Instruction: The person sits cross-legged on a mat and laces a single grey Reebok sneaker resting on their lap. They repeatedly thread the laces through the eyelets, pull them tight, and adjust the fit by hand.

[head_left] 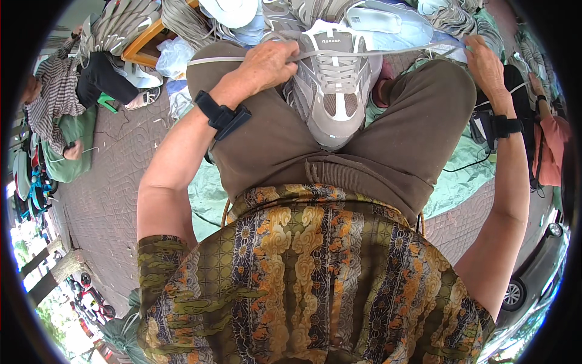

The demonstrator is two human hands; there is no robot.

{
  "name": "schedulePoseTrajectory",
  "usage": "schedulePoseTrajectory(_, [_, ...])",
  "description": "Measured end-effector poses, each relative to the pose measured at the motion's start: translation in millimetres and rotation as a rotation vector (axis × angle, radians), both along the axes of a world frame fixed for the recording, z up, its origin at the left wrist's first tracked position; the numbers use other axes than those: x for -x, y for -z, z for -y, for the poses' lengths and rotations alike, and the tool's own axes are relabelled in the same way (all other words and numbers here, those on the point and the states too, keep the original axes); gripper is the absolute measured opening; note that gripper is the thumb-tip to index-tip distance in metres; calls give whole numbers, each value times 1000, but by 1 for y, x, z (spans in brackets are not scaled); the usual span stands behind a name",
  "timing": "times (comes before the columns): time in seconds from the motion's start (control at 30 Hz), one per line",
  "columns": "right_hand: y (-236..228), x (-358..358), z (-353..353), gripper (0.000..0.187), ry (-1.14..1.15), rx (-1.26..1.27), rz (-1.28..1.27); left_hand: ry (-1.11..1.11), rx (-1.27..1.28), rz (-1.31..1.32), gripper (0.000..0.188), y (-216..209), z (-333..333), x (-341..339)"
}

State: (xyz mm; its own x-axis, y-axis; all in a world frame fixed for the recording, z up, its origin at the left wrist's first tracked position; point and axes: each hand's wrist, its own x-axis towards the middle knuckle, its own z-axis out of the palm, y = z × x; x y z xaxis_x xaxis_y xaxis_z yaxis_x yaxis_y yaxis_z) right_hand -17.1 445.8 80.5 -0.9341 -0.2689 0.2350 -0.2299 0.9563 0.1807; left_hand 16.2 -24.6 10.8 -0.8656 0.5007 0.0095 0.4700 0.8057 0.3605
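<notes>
A grey and white sneaker [334, 124] stands between my knees, its toe toward my body. Light lacing runs through the eyelets on its front. My left hand [265, 68] is closed beside the sneaker's upper left, pinching a pale flat shoelace [405, 50]. The lace stretches across the sneaker to the right, and another length lies over my left knee. Out past my right knee, my right hand [485, 63] pinches the far stretch of the lace. Its fingertips are partly hidden.
Grey shoe bundles [124, 27] and an orange wooden frame [144, 43] lie at the upper left. A blue-white shoe part [374, 20] sits behind the sneaker. Green cloth [464, 173] covers ground beside my legs. Co-workers sit left [57, 100] and right [550, 142].
</notes>
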Motion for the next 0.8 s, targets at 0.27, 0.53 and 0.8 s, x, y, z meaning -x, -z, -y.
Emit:
schedulePoseTrajectory(0.27, [12,-26,94,33,-359,366,127,22,123,-42,16,-5,2,1])
schedulePoseTrajectory(0.53, [88,-20,176,22,-398,274,247,9,97,-193,22,-30,47,5])
schedulePoseTrajectory(0.8, [79,-17,169,9,-150,859,779,-61,10,-116,21,-57,105,-14])
